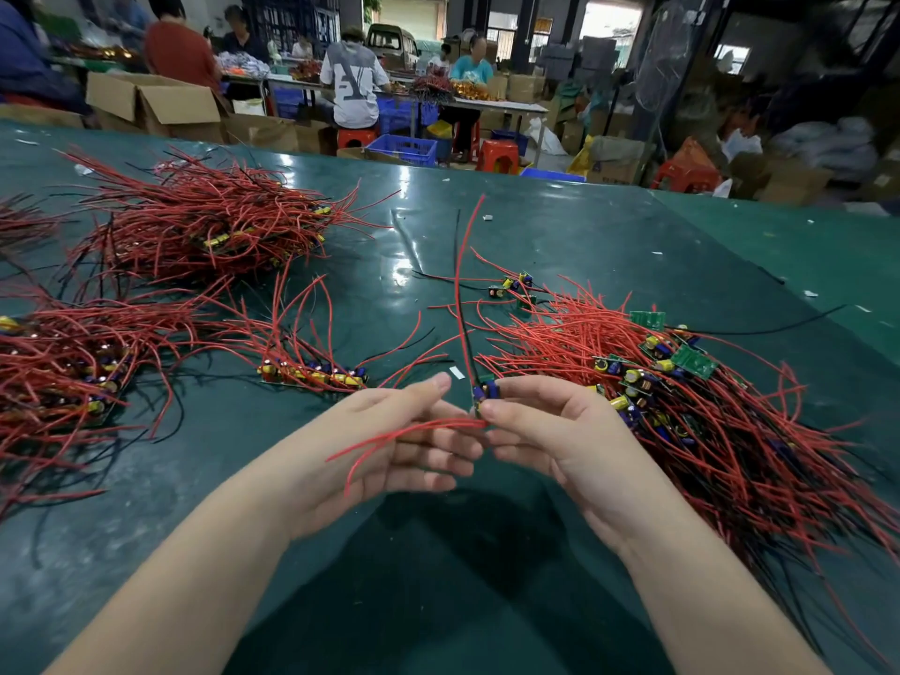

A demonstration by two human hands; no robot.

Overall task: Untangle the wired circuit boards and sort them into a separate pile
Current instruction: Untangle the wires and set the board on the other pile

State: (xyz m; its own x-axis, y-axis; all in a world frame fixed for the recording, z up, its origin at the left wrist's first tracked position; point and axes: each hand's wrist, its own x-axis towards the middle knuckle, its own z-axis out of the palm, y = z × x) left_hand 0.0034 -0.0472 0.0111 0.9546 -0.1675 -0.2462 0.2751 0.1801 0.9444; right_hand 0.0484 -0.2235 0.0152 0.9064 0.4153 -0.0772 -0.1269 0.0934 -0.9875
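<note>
My right hand (540, 431) pinches a small circuit board (485, 392) with blue capacitors, held above the green table (560, 236). One red wire and one black wire rise from the board; two red wires trail left across my left hand (409, 445). That hand lies palm up beside the board with its fingers relaxed under those wires. A tangled heap of boards (682, 397) with red and black wires lies to the right. A short neat row of boards (311, 375) lies just left of my hands.
More wired-board piles lie at the far left (63, 367) and back left (204, 226). A few loose boards (511, 285) sit behind the heap. Beyond the table edge are cardboard boxes (151, 104), blue crates, red stools and several seated people.
</note>
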